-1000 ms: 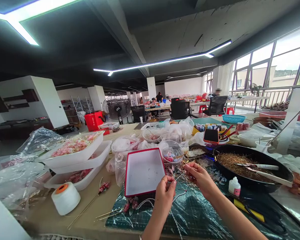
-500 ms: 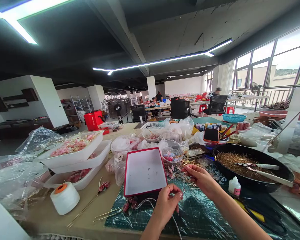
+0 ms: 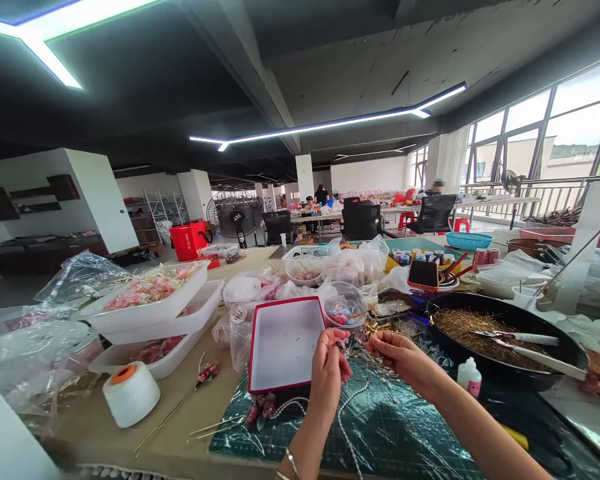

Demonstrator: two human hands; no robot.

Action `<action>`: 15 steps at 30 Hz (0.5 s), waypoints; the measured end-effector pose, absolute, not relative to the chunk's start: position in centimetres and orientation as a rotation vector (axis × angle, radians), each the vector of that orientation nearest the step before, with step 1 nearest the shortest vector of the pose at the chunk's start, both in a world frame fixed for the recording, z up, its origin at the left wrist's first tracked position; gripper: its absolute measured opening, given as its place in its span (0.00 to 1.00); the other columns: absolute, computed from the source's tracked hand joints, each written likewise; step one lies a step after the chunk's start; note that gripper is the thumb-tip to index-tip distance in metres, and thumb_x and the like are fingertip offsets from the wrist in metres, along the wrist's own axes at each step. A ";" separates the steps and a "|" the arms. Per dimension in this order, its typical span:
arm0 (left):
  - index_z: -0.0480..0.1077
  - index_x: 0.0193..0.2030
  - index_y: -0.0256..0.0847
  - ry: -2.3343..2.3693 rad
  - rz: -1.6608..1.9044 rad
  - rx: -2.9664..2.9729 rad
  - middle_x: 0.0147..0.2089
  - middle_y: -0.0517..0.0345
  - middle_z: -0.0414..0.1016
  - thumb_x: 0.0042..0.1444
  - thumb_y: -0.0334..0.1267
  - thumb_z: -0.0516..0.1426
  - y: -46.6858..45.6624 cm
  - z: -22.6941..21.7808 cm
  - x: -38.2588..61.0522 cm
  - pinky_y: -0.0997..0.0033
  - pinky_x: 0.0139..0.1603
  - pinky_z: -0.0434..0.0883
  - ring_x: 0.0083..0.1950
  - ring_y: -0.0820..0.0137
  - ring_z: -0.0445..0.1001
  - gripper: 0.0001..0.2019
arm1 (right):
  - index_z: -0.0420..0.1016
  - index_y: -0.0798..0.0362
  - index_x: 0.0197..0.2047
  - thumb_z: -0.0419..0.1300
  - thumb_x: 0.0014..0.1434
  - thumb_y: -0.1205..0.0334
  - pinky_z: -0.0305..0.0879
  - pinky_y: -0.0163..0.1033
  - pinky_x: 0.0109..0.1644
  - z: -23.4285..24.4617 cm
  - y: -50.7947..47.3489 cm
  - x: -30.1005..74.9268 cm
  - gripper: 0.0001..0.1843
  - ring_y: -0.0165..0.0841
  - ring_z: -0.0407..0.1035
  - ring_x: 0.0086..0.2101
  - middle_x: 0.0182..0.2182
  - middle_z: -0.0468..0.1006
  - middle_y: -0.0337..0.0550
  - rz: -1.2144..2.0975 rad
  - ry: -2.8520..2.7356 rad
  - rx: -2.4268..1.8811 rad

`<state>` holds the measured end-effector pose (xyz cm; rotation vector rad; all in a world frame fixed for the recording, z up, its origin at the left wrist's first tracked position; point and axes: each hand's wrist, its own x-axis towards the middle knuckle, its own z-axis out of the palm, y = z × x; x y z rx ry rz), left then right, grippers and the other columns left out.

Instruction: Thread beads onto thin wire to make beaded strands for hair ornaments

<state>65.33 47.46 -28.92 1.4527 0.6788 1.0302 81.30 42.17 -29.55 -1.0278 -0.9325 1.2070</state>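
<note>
Pink is showing at the top of the person's left hand, where the curled fingers are clenching a small blossom sprig. The right hand is reaching in at three o'clock from the sprig, its fingertips pinching together beside a tangle of gold wires. Whether they are grasping a wire, I can't tell from here. A metal bangle is circling the left wrist.

Both hands are working above a green cutting mat, with a string of pearl beads trailing across it at six o'clock. Just at nine o'clock from the sprig, a white tray with a red rim is sitting on the mat's edge, while a clear round tub of small trimmings is standing at twelve o'clock. A black pan of dried straw is resting at three o'clock, two white-handled tools lying across it, and a small white bottle is standing near its rim. A phone is lying at one o'clock. Farther out at nine o'clock, stacked white trays of pink blossoms are sitting behind a white thread cone. Beyond the tables at twelve o'clock, a co-worker is standing.
</note>
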 end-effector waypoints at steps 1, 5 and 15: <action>0.62 0.40 0.43 0.680 1.010 1.473 0.37 0.59 0.70 0.51 0.36 0.45 47.7 -28.6 65.6 0.77 0.17 0.56 0.16 0.81 0.60 0.11 | 0.72 0.53 0.30 0.60 0.50 0.55 0.51 0.33 0.28 -29.4 42.1 81.3 0.09 0.27 0.60 0.27 0.28 0.72 0.39 1.208 -0.943 -1.031; 0.63 0.43 0.43 0.646 0.751 1.616 0.39 0.58 0.70 0.49 0.38 0.51 48.3 -28.6 66.9 0.76 0.17 0.57 0.17 0.80 0.61 0.13 | 0.71 0.53 0.30 0.60 0.49 0.55 0.51 0.32 0.27 -28.8 41.8 81.2 0.09 0.26 0.59 0.26 0.25 0.70 0.37 1.203 -0.984 -1.031; 0.67 0.31 0.38 0.602 0.622 1.652 0.21 0.65 0.60 0.49 0.43 0.54 49.4 -29.2 66.9 0.76 0.21 0.52 0.22 0.77 0.55 0.10 | 0.68 0.52 0.31 0.60 0.48 0.52 0.45 0.31 0.21 -28.6 40.7 84.0 0.13 0.23 0.53 0.19 0.21 0.67 0.33 1.173 -1.010 -1.127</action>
